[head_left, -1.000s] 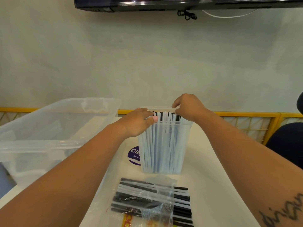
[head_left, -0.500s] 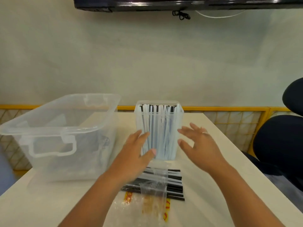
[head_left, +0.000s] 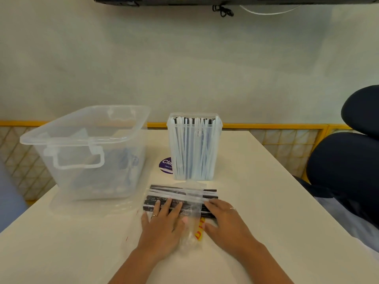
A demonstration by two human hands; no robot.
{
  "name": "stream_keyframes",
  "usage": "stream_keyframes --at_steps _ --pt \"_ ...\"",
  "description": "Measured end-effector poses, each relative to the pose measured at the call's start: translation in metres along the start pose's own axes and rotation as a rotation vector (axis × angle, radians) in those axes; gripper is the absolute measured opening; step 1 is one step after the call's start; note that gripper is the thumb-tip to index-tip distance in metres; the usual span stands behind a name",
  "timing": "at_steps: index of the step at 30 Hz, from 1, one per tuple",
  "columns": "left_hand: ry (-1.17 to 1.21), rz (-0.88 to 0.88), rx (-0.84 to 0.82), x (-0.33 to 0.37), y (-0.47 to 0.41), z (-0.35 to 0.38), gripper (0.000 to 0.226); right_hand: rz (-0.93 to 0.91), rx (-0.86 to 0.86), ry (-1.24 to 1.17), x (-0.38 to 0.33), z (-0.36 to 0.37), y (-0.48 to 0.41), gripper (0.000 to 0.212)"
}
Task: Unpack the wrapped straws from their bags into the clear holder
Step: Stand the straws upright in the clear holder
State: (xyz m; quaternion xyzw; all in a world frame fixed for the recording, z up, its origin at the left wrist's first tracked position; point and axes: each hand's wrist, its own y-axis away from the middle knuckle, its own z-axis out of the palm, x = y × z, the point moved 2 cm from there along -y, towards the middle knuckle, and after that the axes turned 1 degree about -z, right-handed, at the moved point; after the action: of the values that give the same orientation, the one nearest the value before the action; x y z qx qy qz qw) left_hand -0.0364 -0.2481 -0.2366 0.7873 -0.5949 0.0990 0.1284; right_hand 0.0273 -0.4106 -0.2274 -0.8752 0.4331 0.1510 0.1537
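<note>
The clear holder point(head_left: 194, 148) stands upright mid-table, packed with wrapped straws standing on end. In front of it lies a pile of black wrapped straws point(head_left: 180, 194) across the table, partly under a crumpled clear bag point(head_left: 191, 226) with red and yellow print. My left hand point(head_left: 164, 222) lies flat on the left part of the pile with fingers spread. To the right, my right hand point(head_left: 225, 220) lies flat on the straws' right ends and the bag. Neither hand grips anything.
A large clear storage bin point(head_left: 82, 152) with a handle stands at the left on the white table point(head_left: 266, 201). A purple round sticker point(head_left: 165, 165) sits between bin and holder. A dark office chair point(head_left: 348, 160) is at the right.
Both hands left the holder's top, drew back toward me and came down flat onto the straw pile and bag. The view pulled back from the holder.
</note>
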Motion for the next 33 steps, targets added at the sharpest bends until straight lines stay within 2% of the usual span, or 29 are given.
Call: stream_keyframes --at_steps 12,22,27,30,31,33 --pt "-0.032 0.013 0.053 -0.002 0.001 0.006 0.054 -0.02 0.042 0.023 0.0 0.008 -0.002 0.042" --pt "-0.011 0.015 0.072 -0.003 0.0 0.007 0.053 -0.006 0.052 0.042 0.003 0.009 -0.002 0.039" --pt "0.218 -0.009 0.098 0.004 0.005 -0.005 0.052 -0.036 0.018 0.128 0.003 0.011 -0.002 0.044" --pt "0.226 0.149 0.129 0.022 0.008 -0.024 0.074 -0.067 0.022 0.128 0.003 0.01 -0.003 0.044" --pt "0.176 0.229 0.134 0.03 0.007 -0.029 0.074 -0.072 0.031 0.111 0.004 0.009 -0.003 0.042" --pt "0.046 0.357 0.129 0.047 0.002 -0.036 0.059 -0.073 0.036 0.089 0.004 0.008 -0.003 0.038"
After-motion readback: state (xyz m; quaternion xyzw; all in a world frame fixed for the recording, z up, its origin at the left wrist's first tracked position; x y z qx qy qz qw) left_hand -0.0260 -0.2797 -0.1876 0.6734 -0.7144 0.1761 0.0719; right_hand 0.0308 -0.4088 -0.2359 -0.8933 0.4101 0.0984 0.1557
